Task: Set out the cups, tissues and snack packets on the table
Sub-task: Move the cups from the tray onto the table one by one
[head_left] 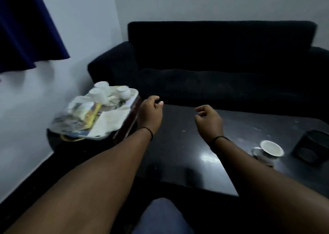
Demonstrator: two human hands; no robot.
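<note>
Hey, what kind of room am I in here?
Most likely a living room or small sitting area. A dark sofa faces a low black table, and beside it a tray holds white cups and snack packets, with a blue curtain on the wall.

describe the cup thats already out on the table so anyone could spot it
Start at the dark glossy table in front of the black sofa and go to its right side. The white cup stands there beside a black holder, apart from the cups crowded on the tray at left.
</note>
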